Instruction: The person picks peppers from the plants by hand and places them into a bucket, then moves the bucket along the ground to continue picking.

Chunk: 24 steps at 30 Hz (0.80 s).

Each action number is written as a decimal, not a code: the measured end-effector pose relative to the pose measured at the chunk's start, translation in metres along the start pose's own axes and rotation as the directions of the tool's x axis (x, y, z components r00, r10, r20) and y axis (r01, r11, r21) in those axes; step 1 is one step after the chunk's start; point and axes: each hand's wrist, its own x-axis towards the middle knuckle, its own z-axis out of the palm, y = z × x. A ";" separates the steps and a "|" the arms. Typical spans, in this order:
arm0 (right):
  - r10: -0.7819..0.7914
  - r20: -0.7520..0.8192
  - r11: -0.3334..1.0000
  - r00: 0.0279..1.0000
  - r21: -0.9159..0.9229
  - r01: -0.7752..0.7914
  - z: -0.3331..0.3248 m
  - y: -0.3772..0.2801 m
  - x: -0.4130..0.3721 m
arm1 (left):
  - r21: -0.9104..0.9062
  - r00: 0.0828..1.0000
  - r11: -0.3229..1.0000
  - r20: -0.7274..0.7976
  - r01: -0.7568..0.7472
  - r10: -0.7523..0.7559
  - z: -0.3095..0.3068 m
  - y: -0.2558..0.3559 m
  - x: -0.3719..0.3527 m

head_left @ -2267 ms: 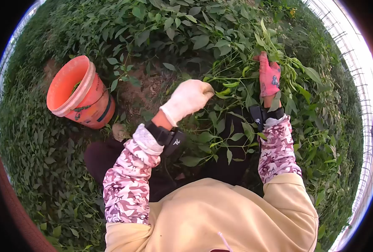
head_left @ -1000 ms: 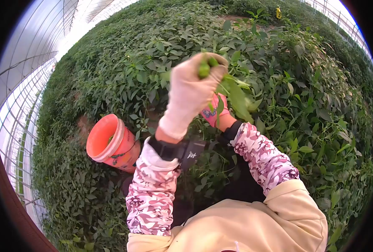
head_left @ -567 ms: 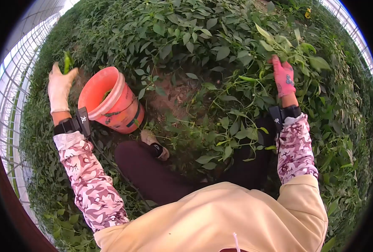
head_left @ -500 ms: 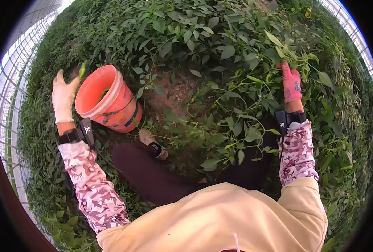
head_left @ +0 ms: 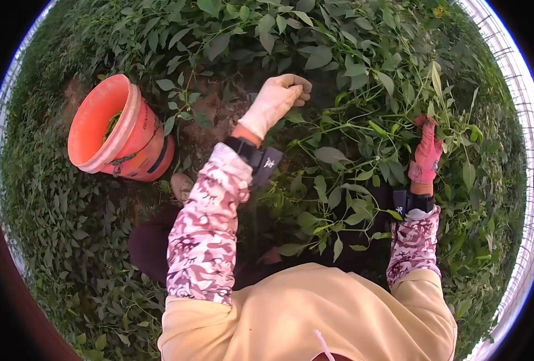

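Observation:
My left hand (head_left: 281, 103), in a white glove, is over the middle of the plants with its fingers curled together. No pepper shows in it. My right hand (head_left: 426, 153), in a pink glove, is closed round a leafy pepper plant branch (head_left: 444, 123) on the right. Between the hands, thin stems spread out with green peppers, one (head_left: 377, 129) hanging just left of my right hand. The orange-red bucket (head_left: 149, 141) stands at the left, tilted in view, with some green peppers (head_left: 111, 125) inside.
Dense pepper plants (head_left: 231, 30) fill the far side and both flanks. Bare soil (head_left: 210, 105) shows between the bucket and the stems. My foot (head_left: 181, 185) rests close to the bucket's base. A whitish greenhouse wall (head_left: 523, 78) curves along the right edge.
My left hand has swung right, from beside the bucket to the middle plants; the green pepper it held no longer shows in it. My right hand, still on the branch, appears lower in view.

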 end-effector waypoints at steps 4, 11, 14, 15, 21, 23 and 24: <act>0.136 -0.072 0.929 0.988 -0.338 -0.152 0.023 -0.043 -0.011 | 0.382 0.971 0.894 -0.041 0.234 -0.236 0.012 -0.066 0.044; -0.053 0.017 0.994 0.998 0.094 0.052 -0.013 0.018 -0.012 | 0.613 0.971 0.780 0.085 0.125 -0.223 0.041 -0.077 0.041; 0.130 -0.040 0.990 0.991 -0.052 -0.132 -0.015 0.015 -0.014 | 0.532 0.999 0.847 0.044 -0.015 -0.010 0.025 -0.047 0.028; 0.134 -0.047 0.990 0.990 -0.047 -0.137 -0.015 0.015 -0.013 | 0.449 0.995 0.888 0.028 -0.097 0.095 0.015 -0.040 0.023; -0.016 0.069 0.995 0.998 0.102 0.009 -0.016 0.018 -0.013 | -0.069 0.998 0.998 -0.064 0.004 -0.009 0.006 -0.003 0.028; 0.085 0.019 0.996 0.996 -0.020 -0.085 -0.011 0.011 -0.020 | 0.144 0.995 0.984 0.005 0.103 -0.105 0.018 -0.014 0.045; 0.125 -0.106 0.968 0.986 -0.206 -0.145 0.018 -0.031 -0.018 | 0.150 0.991 0.980 0.013 0.127 -0.130 0.025 -0.022 0.052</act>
